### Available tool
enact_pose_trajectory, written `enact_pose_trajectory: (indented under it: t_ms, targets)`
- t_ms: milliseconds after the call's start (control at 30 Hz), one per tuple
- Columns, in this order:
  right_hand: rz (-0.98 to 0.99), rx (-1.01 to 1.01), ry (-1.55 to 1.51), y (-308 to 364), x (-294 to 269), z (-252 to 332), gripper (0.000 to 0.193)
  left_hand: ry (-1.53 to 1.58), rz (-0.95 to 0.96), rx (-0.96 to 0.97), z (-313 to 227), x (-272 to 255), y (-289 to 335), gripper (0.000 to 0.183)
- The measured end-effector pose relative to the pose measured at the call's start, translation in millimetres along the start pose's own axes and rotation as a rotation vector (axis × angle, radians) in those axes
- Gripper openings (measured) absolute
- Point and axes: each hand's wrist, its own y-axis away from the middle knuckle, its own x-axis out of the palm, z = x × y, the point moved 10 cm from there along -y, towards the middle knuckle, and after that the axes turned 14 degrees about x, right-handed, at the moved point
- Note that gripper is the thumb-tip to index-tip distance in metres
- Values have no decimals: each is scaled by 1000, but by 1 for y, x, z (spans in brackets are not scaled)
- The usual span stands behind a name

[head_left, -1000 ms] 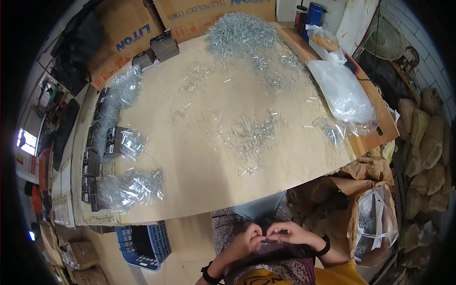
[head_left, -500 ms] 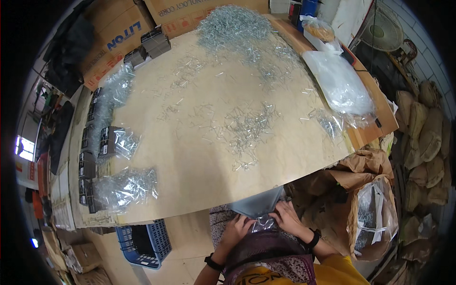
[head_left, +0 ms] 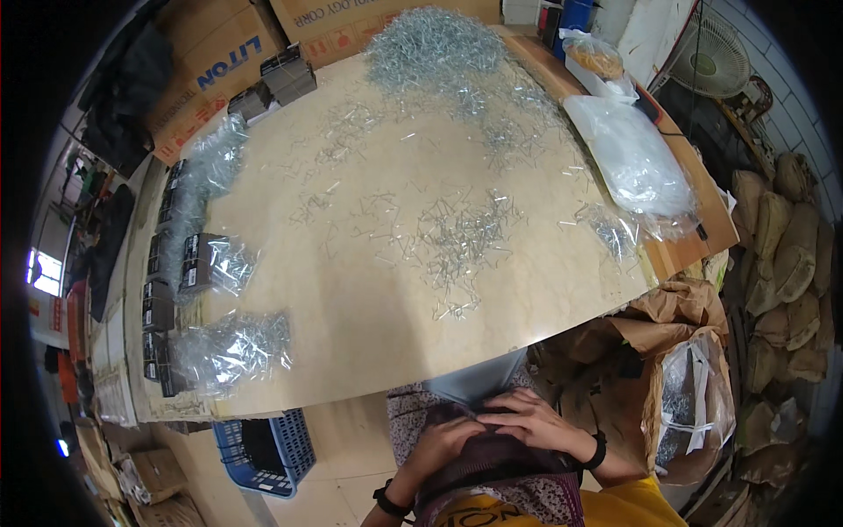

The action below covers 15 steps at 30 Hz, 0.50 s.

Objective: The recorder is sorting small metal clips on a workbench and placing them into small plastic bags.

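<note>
My left hand is in my lap below the table edge, its fingers bent and pressed together. Beside it my right hand reaches across with fingers curled, their tips meeting the left hand's. Whatever is between the fingertips is hidden. Just beyond the hands, a grey-blue tray slants down from the table edge over my lap. On the tabletop in front lie loose small shiny metal pins, with a large heap of them at the far end.
Clear bags of pins and dark packs line the table's left edge. Flat plastic bags lie on the right. Below are a blue basket on the left and a paper sack on the right.
The clear plastic that showed between my hands is now out of sight. Both hands have drawn closer together, and the right has come down and across toward the left.
</note>
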Motion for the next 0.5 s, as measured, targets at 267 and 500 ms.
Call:
enact_pose_trajectory:
  t_ms: [267, 500]
  targets:
    - [100, 178, -340, 4, 11, -20, 30, 626, -169, -433, 39, 9, 11, 10]
    - [-38, 237, 34, 2, 16, -67, 18, 257, 92, -460, 46, 13, 6, 21]
